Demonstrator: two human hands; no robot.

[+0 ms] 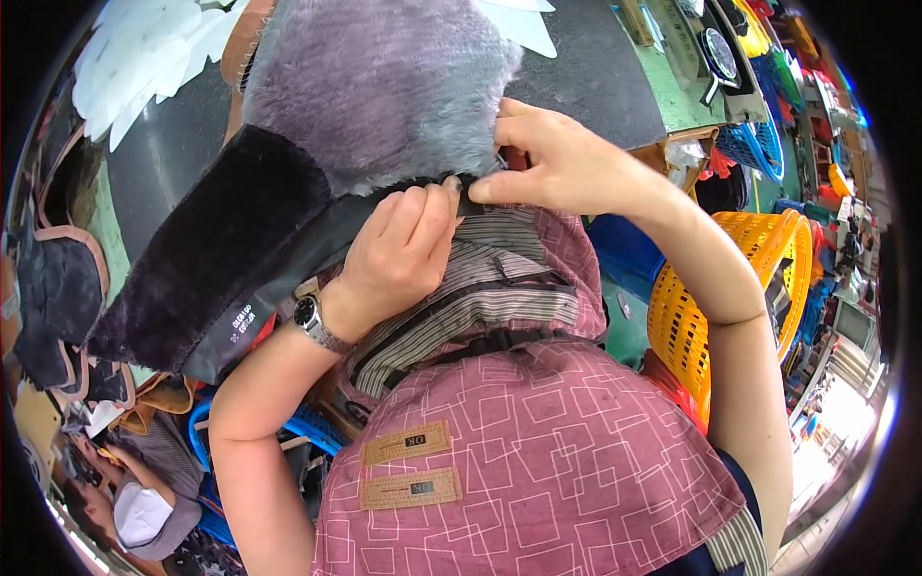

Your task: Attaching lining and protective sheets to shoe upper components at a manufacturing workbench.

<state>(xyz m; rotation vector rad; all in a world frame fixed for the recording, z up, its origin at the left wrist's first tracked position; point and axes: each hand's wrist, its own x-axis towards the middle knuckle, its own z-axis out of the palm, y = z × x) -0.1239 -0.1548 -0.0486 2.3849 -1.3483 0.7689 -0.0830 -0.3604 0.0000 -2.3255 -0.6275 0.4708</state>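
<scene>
A grey plush fur piece (384, 86) lies over the near edge of the worktable in front of me. Joined to or lying against it, a black fur-faced piece (221, 221) with a dark smooth border stretches to the lower left. My left hand (399, 245), wearing a wristwatch (309, 315), is closed at the grey fur's near edge, fingertips pinching where it meets the dark material. My right hand (557, 158) is closed on the fur's right corner, thumb near the left fingertips and other fingers partly hidden by the fur.
White cut sheets (149, 58) lie at the far left of the dark table mat (605, 96). A yellow basket (682, 307) stands by my right arm. Dark trimmed pieces (62, 288) hang at the left, where another person (144, 509) sits lower down.
</scene>
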